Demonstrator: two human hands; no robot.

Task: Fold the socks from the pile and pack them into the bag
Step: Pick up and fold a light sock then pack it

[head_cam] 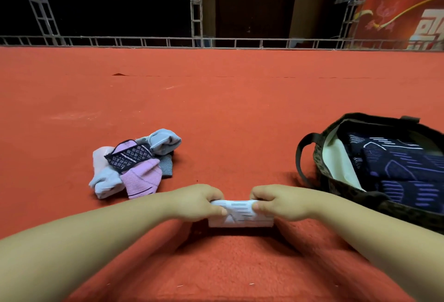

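Red carpet floor [228, 114], metal truss behind. Left hand [201, 202] and right hand [276, 202] pinch opposite ends of folded white sock [241, 216] on carpet. Sock pile [133, 163] left; open bag [324, 157] right, dark socks [396, 169] inside.

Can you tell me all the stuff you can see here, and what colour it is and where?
sock pile: one heap, pink, pale blue, grey and dark patterned, on the carpet at left
white sock: one, white with pale grey marks, folded, on the carpet between the hands
bag: one, dark patterned with pale lining, open, at right
dark socks: several, navy with purple stripes, inside the bag
carpet: one, orange-red, underneath everything
railing: grey metal, far edge
banner: one, red, far right
left hand: grips the white sock's left end
right hand: grips its right end
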